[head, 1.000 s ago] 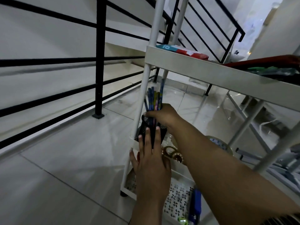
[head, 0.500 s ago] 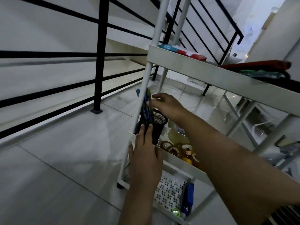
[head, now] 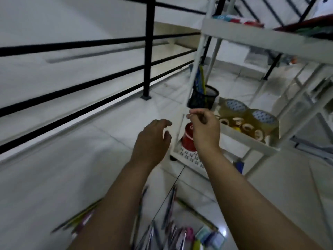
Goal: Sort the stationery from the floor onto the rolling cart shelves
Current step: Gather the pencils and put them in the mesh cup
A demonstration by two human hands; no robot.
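The head camera is looking down past both forearms at a tiled floor (head: 54, 177) beside a white rolling cart (head: 252, 143). Both hands are hanging in the air in front of the cart, near each other but apart, and neither is holding anything. The left hand (head: 153, 139) is showing its back, with its fingers loosely curled toward the cart. The right hand (head: 205, 129) is sitting a little higher and closer to the cart, with its fingertips (head: 193, 113) bent loosely forward just below the pen cup.

The black mesh pen cup (head: 203, 97) is standing upright at the left end of the middle shelf, with a bunch of pens (head: 199, 78) sticking up out of it behind the cart's white post. Beside it on the same shelf, several tape rolls (head: 248, 121) are lying together, large clear ones behind and smaller ones in front. On the bottom shelf a red round container (head: 188, 139) is standing, partly hidden by the right wrist. A red and blue box (head: 236, 19) is lying on the top shelf.

More stationery is lying scattered on the floor at the lower edge of the view: loose pens and pencils (head: 171, 208) and some small colourful items (head: 205, 237), blurred. A black railing (head: 147, 51) is running along the left side.
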